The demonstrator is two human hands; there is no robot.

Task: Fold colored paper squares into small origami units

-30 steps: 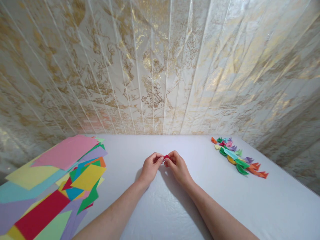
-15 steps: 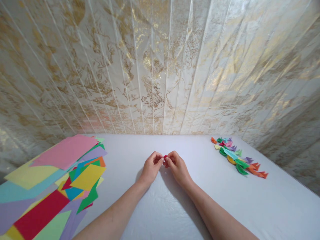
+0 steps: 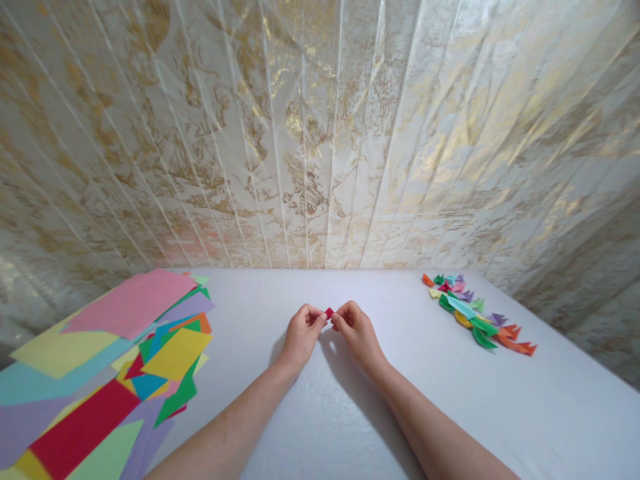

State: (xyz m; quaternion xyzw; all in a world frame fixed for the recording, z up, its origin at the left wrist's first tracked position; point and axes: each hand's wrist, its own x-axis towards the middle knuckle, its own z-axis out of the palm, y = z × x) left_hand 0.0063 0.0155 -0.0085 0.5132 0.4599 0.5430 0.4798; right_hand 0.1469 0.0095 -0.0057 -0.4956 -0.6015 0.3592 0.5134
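A small folded piece of red paper (image 3: pixel 329 312) is held up between my hands, just above the middle of the white table. My left hand (image 3: pixel 303 333) pinches its left side between thumb and fingertips. On the other side, my right hand (image 3: pixel 356 333) grips it with thumb and index finger. Most of the paper's lower part is covered by my fingertips, so its exact fold cannot be made out.
Sheets of coloured paper lie at left, among them a large pink sheet (image 3: pixel 145 300), a yellow one (image 3: pixel 176 355) and a red one (image 3: pixel 85 427). Several small folded paper figures (image 3: pixel 483 327) form a row at right. Behind the white table (image 3: pixel 280 427) hangs a gold-patterned curtain (image 3: pixel 310 133).
More of the red paper shows between my fingertips now, with a pointed top. My fingers have shifted slightly on it; both hands stay in the same place.
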